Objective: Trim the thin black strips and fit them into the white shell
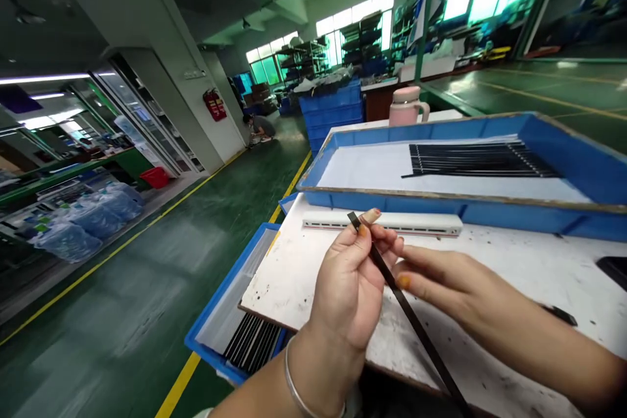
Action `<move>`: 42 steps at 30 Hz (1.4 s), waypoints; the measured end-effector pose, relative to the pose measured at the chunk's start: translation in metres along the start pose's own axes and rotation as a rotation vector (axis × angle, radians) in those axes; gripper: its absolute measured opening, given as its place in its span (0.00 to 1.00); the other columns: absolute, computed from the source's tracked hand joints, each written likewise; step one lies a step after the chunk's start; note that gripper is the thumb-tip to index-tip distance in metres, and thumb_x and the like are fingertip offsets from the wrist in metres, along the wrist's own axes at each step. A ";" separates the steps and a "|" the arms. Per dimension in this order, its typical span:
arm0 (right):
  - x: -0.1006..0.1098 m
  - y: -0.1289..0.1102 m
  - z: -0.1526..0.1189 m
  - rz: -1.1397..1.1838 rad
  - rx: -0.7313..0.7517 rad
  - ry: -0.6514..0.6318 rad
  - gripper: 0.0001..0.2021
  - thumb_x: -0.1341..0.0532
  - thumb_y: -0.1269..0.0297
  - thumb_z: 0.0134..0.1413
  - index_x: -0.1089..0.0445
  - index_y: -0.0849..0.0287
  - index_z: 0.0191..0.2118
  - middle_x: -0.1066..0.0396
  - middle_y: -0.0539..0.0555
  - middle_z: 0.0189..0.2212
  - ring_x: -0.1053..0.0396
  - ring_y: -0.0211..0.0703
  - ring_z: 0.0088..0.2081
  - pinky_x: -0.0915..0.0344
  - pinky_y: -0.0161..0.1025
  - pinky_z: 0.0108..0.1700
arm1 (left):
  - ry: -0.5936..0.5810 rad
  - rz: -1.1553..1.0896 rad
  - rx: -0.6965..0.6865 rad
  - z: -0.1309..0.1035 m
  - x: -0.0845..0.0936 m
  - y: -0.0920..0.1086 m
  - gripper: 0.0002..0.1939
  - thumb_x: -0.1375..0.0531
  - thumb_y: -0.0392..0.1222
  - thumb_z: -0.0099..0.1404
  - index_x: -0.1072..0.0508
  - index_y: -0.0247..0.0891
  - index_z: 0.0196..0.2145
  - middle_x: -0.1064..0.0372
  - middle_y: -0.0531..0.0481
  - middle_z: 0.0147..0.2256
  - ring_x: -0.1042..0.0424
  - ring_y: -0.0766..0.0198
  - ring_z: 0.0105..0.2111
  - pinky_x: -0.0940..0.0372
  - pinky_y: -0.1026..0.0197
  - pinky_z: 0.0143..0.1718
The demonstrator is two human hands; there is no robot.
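Note:
A long, thin dark strip (412,313) slants from my left hand down toward the lower edge of the view. My left hand (349,274), palm up with a bangle on the wrist, pinches it near its upper end between thumb and fingers. Further down, the thumb and fingers of my right hand (441,281) close at the strip's side; their exact contact is partly hidden. Behind my fingers lies a long white slotted bar (431,225) on the white worktable (284,274). Beyond it, a blue tray (343,199) holds a row of similar black strips (470,160) on white lining.
A lower blue bin (206,320) with more black strips stands left of the table. A pink mug (406,106) is behind the tray. Dark objects (614,271) lie at the table's right. Stacked blue crates (333,111) stand beyond; a person (262,125) crouches farther back.

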State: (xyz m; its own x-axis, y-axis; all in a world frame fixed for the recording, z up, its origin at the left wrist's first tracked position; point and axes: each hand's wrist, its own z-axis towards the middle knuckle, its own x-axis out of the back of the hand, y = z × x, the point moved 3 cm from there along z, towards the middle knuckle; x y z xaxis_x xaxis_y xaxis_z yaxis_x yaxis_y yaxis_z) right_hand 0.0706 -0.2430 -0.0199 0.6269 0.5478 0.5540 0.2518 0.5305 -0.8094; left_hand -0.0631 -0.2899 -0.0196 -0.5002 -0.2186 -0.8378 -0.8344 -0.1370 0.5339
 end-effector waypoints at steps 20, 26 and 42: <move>0.073 0.015 0.033 -0.538 0.113 0.214 0.16 0.50 0.54 0.74 0.28 0.51 0.40 0.23 0.51 0.34 0.26 0.46 0.31 0.34 0.40 0.29 | -0.129 0.670 -0.232 0.054 0.001 0.045 0.32 0.27 0.36 0.60 0.25 0.32 0.60 0.16 0.41 0.40 0.19 0.59 0.35 0.27 0.65 0.32; 0.070 0.029 0.019 -0.652 0.212 0.313 0.14 0.50 0.61 0.75 0.26 0.52 0.49 0.22 0.55 0.43 0.24 0.47 0.38 0.32 0.43 0.36 | -0.170 0.657 -0.237 0.056 0.012 0.039 0.16 0.28 0.34 0.60 0.18 0.37 0.47 0.16 0.43 0.40 0.17 0.58 0.37 0.26 0.64 0.33; 0.065 0.021 0.011 -0.784 0.324 0.315 0.12 0.45 0.57 0.75 0.26 0.48 0.52 0.27 0.52 0.38 0.28 0.41 0.33 0.35 0.39 0.32 | -0.175 0.627 -0.233 0.047 0.012 0.035 0.13 0.28 0.31 0.61 0.18 0.37 0.44 0.16 0.45 0.38 0.17 0.59 0.39 0.26 0.67 0.33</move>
State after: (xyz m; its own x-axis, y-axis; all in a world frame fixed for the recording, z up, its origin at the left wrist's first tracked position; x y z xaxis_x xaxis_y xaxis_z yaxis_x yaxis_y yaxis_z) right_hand 0.1089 -0.1890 0.0008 0.5477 -0.2245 0.8060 0.5014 0.8592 -0.1015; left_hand -0.1094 -0.2522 -0.0167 -0.9184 -0.1677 -0.3583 -0.3134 -0.2443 0.9176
